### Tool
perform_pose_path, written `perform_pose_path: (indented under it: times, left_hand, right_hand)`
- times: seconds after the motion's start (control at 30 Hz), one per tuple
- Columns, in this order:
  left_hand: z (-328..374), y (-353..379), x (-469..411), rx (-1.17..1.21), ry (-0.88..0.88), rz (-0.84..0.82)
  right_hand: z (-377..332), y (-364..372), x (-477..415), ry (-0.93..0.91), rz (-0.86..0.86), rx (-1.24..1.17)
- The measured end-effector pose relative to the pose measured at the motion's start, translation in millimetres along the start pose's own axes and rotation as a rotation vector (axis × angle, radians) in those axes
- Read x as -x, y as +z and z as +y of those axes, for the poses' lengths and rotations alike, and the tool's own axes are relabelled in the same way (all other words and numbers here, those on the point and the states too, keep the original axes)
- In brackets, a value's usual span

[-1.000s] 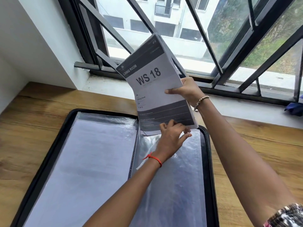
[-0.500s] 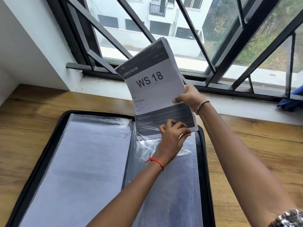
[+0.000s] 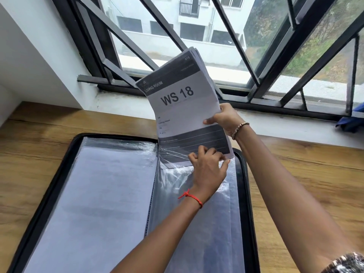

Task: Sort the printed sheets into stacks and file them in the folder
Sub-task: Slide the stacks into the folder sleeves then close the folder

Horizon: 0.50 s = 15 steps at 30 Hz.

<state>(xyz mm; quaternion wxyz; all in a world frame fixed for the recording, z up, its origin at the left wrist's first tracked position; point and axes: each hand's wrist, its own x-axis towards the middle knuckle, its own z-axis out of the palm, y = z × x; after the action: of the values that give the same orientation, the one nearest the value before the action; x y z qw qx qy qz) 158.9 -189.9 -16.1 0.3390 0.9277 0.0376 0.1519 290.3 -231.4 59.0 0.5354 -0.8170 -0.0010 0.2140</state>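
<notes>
A stack of printed sheets (image 3: 183,107), its top page marked "LIVING ROOM WS 18", stands tilted above the open black folder (image 3: 49,186). My right hand (image 3: 224,118) grips the stack's right edge. The stack's bottom edge sits inside the mouth of a clear plastic sleeve (image 3: 197,223) on the folder's right half. My left hand (image 3: 208,168) pinches the sleeve's top edge over the lower part of the sheets. The folder's left half holds a filled sleeve (image 3: 104,194).
The folder lies on a wooden desk (image 3: 307,186) below a white sill (image 3: 285,133) and a black barred window (image 3: 256,62). A blue object (image 3: 352,123) rests at the sill's far right. A white wall (image 3: 29,62) stands at the left.
The stack has slid a little lower, so its bottom edge now lies under the sleeve's plastic. Both hands keep their hold.
</notes>
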Motion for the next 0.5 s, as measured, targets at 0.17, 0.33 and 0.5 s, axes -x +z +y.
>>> perform_pose_path:
  times: [0.17,0.33,0.5]
  left_hand:
    - [8.0,2.8,-0.8,0.000,-0.019,0.035]
    - [9.4,8.4,-1.6,-0.014,0.014,0.106]
    - [5.4,6.1,-3.3,0.005,0.019,0.127]
  right_hand:
    - [-6.9,5.7,0.7,-0.016,-0.013,0.005]
    - [-7.1,11.6,-3.1,-0.006,0.033,-0.049]
    - [6.0,18.3,-5.7,0.023,0.077,-0.080]
